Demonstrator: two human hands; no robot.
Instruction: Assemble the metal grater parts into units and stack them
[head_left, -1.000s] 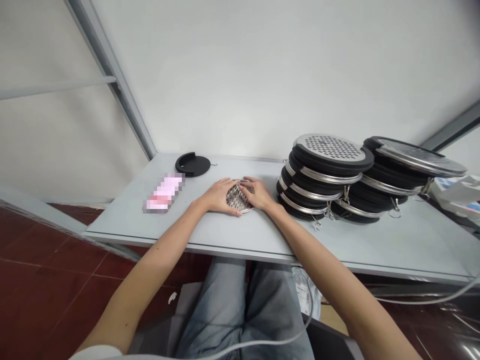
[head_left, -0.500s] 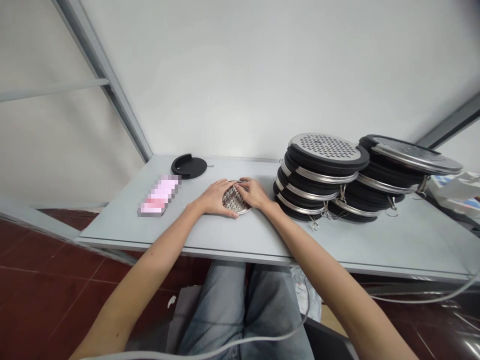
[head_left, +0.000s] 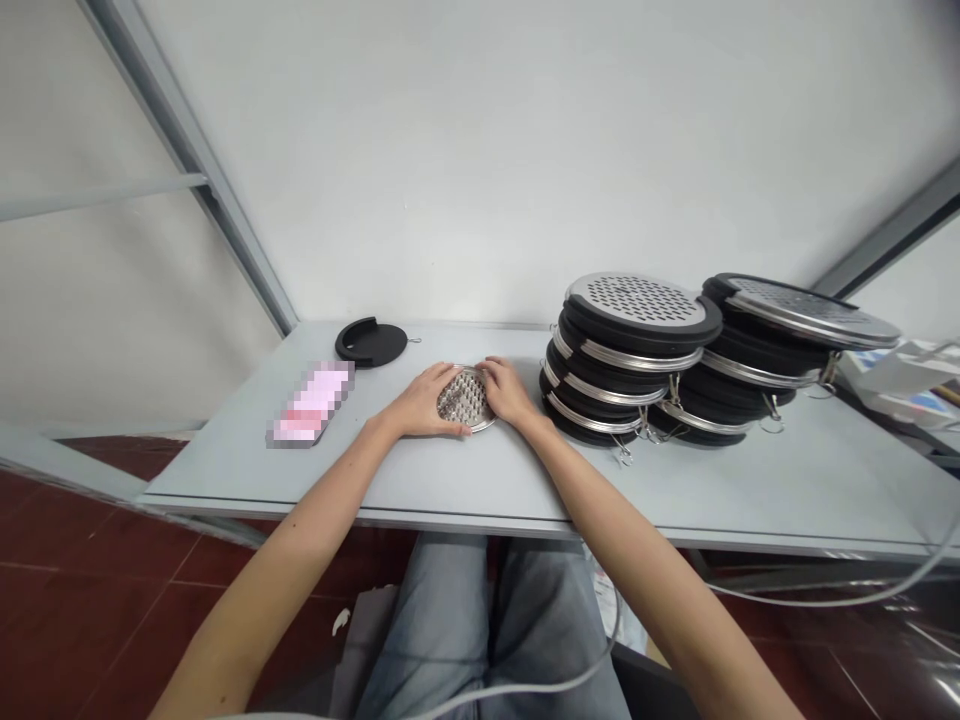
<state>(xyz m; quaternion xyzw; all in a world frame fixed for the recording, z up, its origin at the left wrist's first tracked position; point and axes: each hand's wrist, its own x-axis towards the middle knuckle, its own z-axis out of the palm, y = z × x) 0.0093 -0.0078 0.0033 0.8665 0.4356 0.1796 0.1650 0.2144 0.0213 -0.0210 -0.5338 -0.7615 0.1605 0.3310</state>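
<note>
A round metal disc (head_left: pixel 466 400) with a perforated, rough face lies flat on the grey table (head_left: pixel 480 480), between my hands. My left hand (head_left: pixel 426 403) is curved round its left edge, with the thumb along the near rim and the fingers at the far rim. On the right edge rests my right hand (head_left: pixel 508 391), its fingers touching the rim. Left of them, farther back, is a black round holder (head_left: pixel 382 345) with a raised lip and a small wire loop.
Two stacks of black holders with metal discs, a nearer one (head_left: pixel 626 370) and another (head_left: pixel 757 385), stand at the right with metal clips hanging off. A phone (head_left: pixel 311 405) with a blurred screen lies at the left. White packets (head_left: pixel 911 385) are at the far right.
My right hand's fingers have drawn back from over the disc to its right edge, so more of its face shows. My left hand still holds its left side. The camera view has shifted slightly.
</note>
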